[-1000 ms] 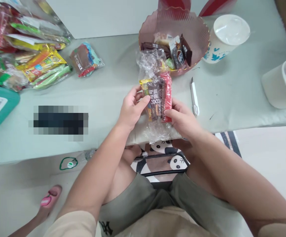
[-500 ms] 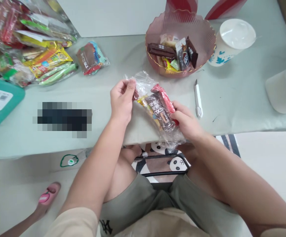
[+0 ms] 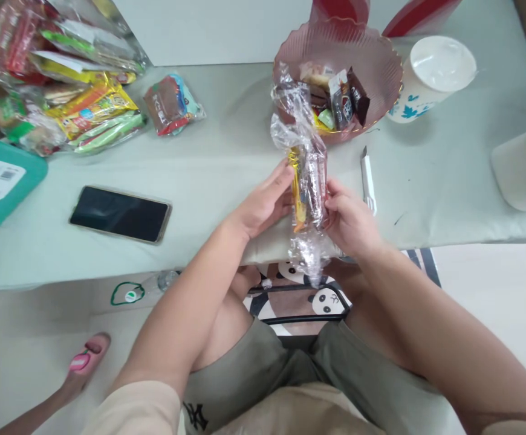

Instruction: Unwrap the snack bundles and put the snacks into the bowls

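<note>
Clear plastic bag [image 3: 312,166]: here it is, up between the two hands at the front edge of the table [image 3: 227,160], its crinkled top in front of the bowl, its loose lower end out past the edge!
Snacks inside: a yellow wrapper [image 3: 297,193] runs down the left side, dark and reddish ones beside it, glare hiding the print.
Left hand [image 3: 267,199]: grasping the bag's left side, thumb up against the plastic near the yellow wrapper.
Right hand [image 3: 351,220]: curled around the opposite side, thumb and fingers gripping the plastic.
Bowl [image 3: 383,63]: pink, ribbed, gold-rimmed, right behind the action, with dark-wrapped snacks and a touch of yellow and green in it.
Knife [image 3: 369,184]: white-handled, lying just beside the right hand, blade pointing away from the person.
Cups: one white cup [image 3: 421,99] with blue leaves just beside the bowl, a second cup [image 3: 514,175] at the right edge of view.
Phone [image 3: 120,214]: flat on the table, dark screen up, well to the left.
Far left: a heap of snack packets [image 3: 93,112], a small packet [image 3: 172,106] near it, and a teal box [image 3: 29,175] in front.
</note>
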Demonstrator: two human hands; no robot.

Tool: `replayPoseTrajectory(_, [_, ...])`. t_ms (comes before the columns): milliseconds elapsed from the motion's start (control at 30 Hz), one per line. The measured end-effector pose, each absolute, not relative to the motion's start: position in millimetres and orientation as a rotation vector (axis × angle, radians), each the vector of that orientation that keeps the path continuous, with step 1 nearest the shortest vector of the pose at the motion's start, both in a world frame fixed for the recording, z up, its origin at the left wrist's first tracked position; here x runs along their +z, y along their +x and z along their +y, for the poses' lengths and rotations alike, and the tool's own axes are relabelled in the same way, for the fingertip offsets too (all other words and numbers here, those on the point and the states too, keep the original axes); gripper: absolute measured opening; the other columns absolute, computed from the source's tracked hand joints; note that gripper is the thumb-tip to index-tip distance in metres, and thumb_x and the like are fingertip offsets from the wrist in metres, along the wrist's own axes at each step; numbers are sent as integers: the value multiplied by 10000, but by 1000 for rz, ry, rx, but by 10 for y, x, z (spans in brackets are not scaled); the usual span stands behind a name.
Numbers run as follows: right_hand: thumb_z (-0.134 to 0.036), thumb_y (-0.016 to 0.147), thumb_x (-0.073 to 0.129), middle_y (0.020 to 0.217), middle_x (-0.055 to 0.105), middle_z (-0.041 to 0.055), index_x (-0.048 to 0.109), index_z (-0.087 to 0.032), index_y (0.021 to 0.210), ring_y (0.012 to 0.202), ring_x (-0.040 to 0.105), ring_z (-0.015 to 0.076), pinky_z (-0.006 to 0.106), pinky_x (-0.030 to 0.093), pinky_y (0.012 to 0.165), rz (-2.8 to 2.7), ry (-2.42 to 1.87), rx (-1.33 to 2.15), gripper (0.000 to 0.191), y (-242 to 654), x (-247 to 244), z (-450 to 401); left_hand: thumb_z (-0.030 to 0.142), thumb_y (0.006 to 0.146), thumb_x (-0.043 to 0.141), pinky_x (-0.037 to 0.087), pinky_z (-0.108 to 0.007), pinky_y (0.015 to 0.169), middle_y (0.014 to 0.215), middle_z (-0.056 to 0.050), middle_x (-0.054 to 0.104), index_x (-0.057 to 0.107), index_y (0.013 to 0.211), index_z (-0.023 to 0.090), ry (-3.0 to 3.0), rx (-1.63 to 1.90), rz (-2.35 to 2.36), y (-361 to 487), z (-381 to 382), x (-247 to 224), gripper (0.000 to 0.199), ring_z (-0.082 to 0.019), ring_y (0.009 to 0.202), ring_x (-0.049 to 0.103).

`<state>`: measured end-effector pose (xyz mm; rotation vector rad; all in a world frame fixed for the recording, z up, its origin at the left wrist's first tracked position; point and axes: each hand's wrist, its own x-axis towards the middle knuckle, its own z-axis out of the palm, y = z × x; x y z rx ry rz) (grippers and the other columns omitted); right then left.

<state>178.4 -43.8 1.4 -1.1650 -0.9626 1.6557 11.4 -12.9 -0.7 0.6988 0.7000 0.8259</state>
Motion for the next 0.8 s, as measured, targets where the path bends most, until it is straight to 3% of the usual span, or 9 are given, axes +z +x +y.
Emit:
replayPoseTrajectory(100, [-241,728,591,749,568,-58,433,-294,1135,623,528,162,323,460,578,-1141,-1220,1502,439,1771,-17,-470,526,937,689,629,-386,913,1250,-37,718,488,1441,334,650,875,647,255,-208,-4,575,-253,1116,741])
replayPoseTrajectory(233, [-204,733,684,996,603,20,473,-261,1071,869,590,179,348,503,712,-1422,-1420,1027,402,1769,-24,-482,433,923,722,563,-439,1062,1329,-16,668,429,1466,370,660,959,660,297,-203,-43,620,-268,1283,672])
replayPoseTrajectory(400, [-334,894,606,744,470,-28,465,-248,843,670,444,132,314,408,638,-1338,-1436,996,173,1780,107,-481,429,733,889,545,-461,1075,1392,-47,604,380,1489,387,957,1035,767,301,-161,-199,912,-288,1303,648])
replayPoseTrajectory(533, [-475,897,643,711,482,-18,502,-236,756,683,449,140,309,388,640,-1336,-1377,1114,310,1794,173,-483,429,668,934,558,-468,1048,1478,-96,532,416,1490,359,1239,1135,882,337,-185,-250,974,-322,1359,596])
replayPoseTrajectory(667, [-518,877,707,683,477,-31,499,-234,732,651,430,128,304,378,646,-1225,-1373,1212,380,1834,93,-464,441,706,914,607,-425,931,1305,-82,648,394,1513,390,1188,1048,859,278,-214,-207,961,-281,1166,701])
replayPoseTrajectory(800, [-537,889,713,728,549,-27,533,-239,782,676,507,126,307,437,690,-1119,-1235,1334,364,1857,17,-459,431,743,887,622,-357,809,1136,-35,715,431,1462,418,1043,1077,955,211,-169,-197,852,-231,950,750])
